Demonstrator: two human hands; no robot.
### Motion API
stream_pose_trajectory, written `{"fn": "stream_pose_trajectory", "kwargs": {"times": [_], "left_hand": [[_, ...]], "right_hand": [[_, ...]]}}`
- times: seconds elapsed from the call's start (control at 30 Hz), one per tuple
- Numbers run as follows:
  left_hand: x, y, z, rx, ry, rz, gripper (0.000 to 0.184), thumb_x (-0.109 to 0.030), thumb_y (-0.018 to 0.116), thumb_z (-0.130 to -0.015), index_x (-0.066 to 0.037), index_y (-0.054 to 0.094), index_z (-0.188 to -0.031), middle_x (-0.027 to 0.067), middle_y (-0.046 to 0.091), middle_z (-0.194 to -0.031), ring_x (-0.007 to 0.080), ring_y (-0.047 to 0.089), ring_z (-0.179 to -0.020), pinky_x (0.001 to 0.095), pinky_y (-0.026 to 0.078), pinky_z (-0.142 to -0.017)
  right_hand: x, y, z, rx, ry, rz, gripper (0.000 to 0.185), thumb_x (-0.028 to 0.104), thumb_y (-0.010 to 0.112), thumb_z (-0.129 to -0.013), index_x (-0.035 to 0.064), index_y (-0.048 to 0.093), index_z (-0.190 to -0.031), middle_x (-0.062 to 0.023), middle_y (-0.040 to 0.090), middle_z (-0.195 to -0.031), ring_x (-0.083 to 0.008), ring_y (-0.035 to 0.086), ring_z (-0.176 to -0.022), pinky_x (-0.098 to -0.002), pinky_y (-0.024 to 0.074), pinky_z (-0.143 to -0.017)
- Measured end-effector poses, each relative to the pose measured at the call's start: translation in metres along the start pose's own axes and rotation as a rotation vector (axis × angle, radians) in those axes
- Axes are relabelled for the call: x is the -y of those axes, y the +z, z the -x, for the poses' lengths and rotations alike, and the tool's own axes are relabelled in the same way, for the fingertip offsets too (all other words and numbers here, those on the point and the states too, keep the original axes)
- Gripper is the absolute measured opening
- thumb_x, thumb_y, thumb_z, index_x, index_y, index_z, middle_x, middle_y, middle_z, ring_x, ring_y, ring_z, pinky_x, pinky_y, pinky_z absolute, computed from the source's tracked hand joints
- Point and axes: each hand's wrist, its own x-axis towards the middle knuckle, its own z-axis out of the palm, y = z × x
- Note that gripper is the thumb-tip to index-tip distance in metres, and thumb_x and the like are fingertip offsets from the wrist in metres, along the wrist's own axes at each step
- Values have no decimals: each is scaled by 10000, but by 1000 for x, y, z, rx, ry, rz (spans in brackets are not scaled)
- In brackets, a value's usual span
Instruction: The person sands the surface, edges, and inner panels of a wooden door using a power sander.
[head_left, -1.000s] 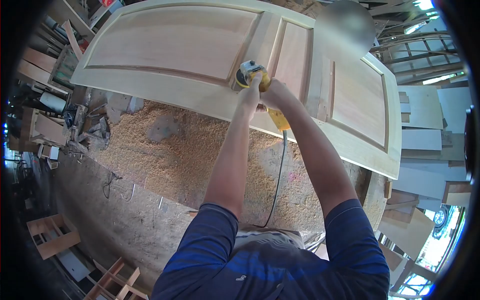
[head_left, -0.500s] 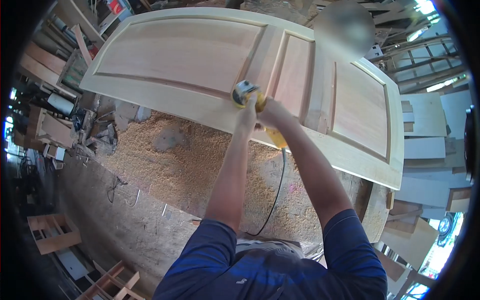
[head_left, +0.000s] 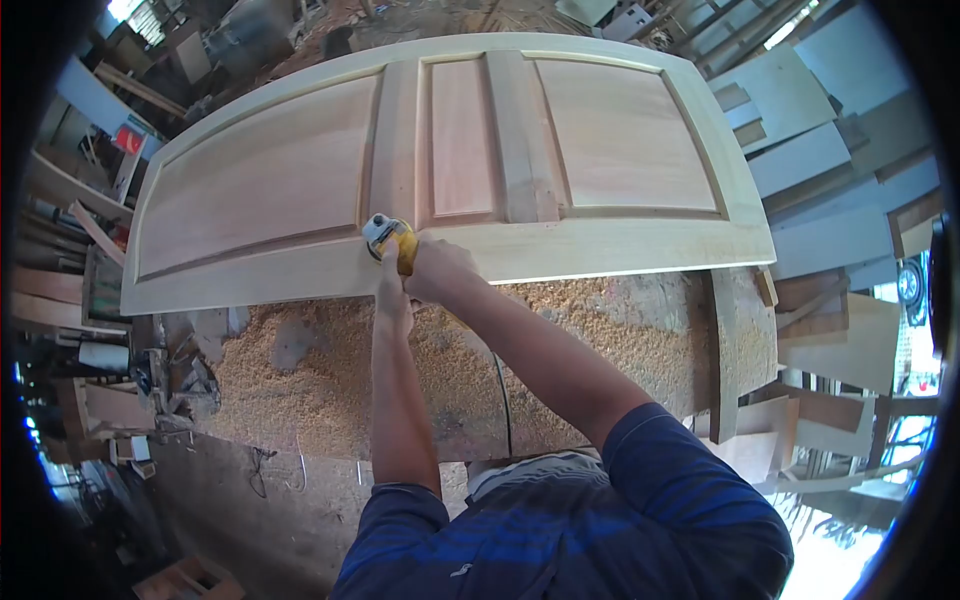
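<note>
A pale wooden door (head_left: 610, 245) with framed panels lies flat across a workbench. Over its near edge, left of the middle, both my hands grip a yellow power tool (head_left: 404, 240) with a grey metal head. My left hand (head_left: 392, 285) is wrapped round the tool close to the head. Just to its right, my right hand (head_left: 440, 270) is closed round the body, whose rear is largely hidden by my forearm. A dark cord (head_left: 503, 400) runs from the tool back toward my waist. Whether the tool's disc touches the wood cannot be made out.
Wood shavings (head_left: 330, 385) cover the bench in front of the door. Metal clutter (head_left: 190, 380) sits at the bench's left end. A dark wooden bar (head_left: 722, 350) juts from under the door at right. Boards (head_left: 810, 210) are stacked beyond the right end.
My view has turned, so the door appears shifted left and more level. Both hands and the tool appear further left and lower, still near the door's near edge. The blurred round patch has left view.
</note>
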Motion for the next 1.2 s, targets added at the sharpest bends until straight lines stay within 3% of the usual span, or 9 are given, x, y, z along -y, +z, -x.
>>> {"fn": "stream_pose_trajectory", "kwargs": {"times": [0.17, 0.2, 0.33, 0.47, 0.97, 1.0, 1.13, 1.2], "left_hand": [[35, 46, -5, 202, -78, -119, 689, -787, 513, -1017, -111, 648, -1022, -52, 551, -681, 81, 449, -495, 292, 287, -438], [48, 50, -15, 277, -82, -154, 724, -788, 512, -1018, -79, 656, -1059, -26, 573, -687, 95, 517, -528, 290, 370, -455], [61, 118, 14, 199, -83, -158, 794, -769, 532, -1022, 0, 688, -1146, 79, 685, -806, 174, 666, -582, 310, 571, -537], [77, 153, 20, 291, -103, -209, 802, -739, 598, -1006, 38, 697, -1178, 116, 719, -882, 203, 732, -644, 344, 641, -554], [140, 249, 14, 529, -215, -271, 823, -726, 635, -994, 80, 713, -1140, 137, 746, -859, 208, 747, -641, 344, 648, -560], [138, 250, 18, 514, -179, -314, 832, -751, 563, -1017, 60, 713, -1131, 132, 733, -820, 207, 744, -649, 356, 656, -584], [117, 217, 19, 430, -141, -257, 889, -779, 596, -978, 85, 729, -1140, 167, 756, -912, 228, 753, -665, 364, 675, -611], [111, 186, 8, 369, -133, -270, 857, -765, 590, -991, 60, 715, -1188, 140, 741, -888, 198, 721, -637, 329, 617, -536]], "right_hand": [[-46, -43, 37, -8, 172, 20, 639, 345, 847, -810, -4, 601, -1285, -194, 781, -1153, -361, 779, -1091, -463, 613, -986], [-56, -51, 45, -16, 200, 20, 669, 351, 845, -815, -7, 585, -1316, -210, 775, -1187, -370, 769, -1127, -479, 600, -1020], [-96, -78, 72, -80, 306, 12, 696, 354, 850, -795, -26, 579, -1311, -253, 763, -1210, -399, 751, -1185, -479, 586, -1057], [-132, -93, 91, -136, 376, -60, 704, 360, 857, -784, -32, 582, -1300, -270, 760, -1222, -410, 749, -1190, -486, 590, -1051], [-204, -142, 139, -279, 552, -80, 664, 370, 824, -847, -70, 589, -1284, -279, 769, -1172, -391, 780, -1116, -471, 619, -991], [-204, -140, 137, -283, 553, -75, 670, 374, 823, -855, -71, 583, -1295, -276, 768, -1176, -386, 782, -1111, -468, 622, -986], [-177, -132, 127, -142, 544, -187, 690, 371, 833, -871, -59, 557, -1335, -251, 762, -1188, -367, 785, -1107, -454, 632, -982], [-160, -118, 113, -117, 473, -117, 691, 358, 840, -872, -49, 545, -1346, -239, 760, -1193, -352, 783, -1114, -442, 635, -984]]}}
